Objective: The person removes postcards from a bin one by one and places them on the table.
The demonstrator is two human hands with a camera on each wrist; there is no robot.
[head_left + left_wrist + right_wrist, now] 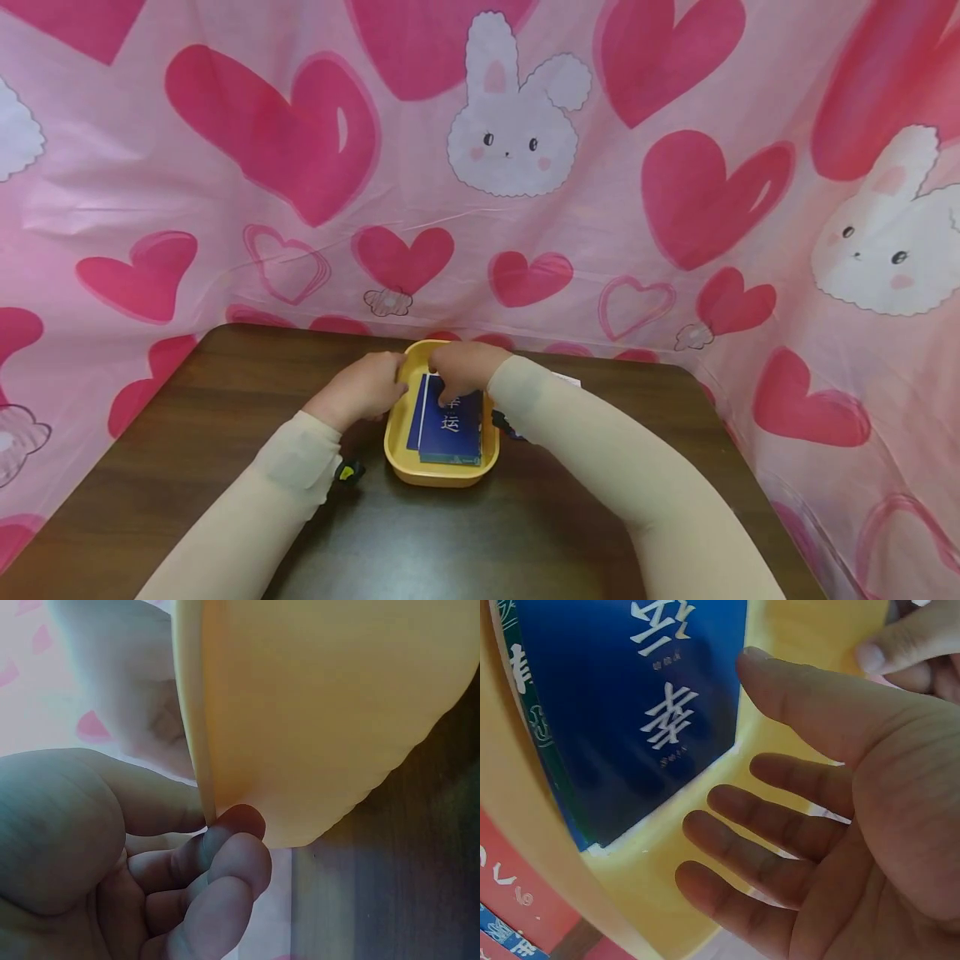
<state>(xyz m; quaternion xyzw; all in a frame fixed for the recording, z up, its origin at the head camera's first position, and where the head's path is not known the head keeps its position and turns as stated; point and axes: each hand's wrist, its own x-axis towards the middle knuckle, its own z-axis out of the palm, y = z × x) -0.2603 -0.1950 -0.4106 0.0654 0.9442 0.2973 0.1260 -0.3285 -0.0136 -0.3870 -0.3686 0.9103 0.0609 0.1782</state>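
Note:
A yellow plastic tray (442, 478) with rounded corners stands on the table. Inside it lies a dark blue book (467, 433) with white characters on its cover, overlapping another blue item (414, 429) beneath it. My left hand (363, 387) pinches the tray's left rim, thumb inside and fingertips curled against the outer wall (330, 712) in the left wrist view. My right hand (467, 367) is over the far end of the tray, covering part of the book. In the right wrist view its fingers (727, 825) are spread and loosely bent, with the thumb tip beside the book's edge.
Beside the tray, a red printed item (517, 889) shows in the right wrist view. A white corner of something (566, 379) peeks out behind the right sleeve. The brown wooden table (450, 542) ends at a pink curtain (450, 208) with hearts and rabbits.

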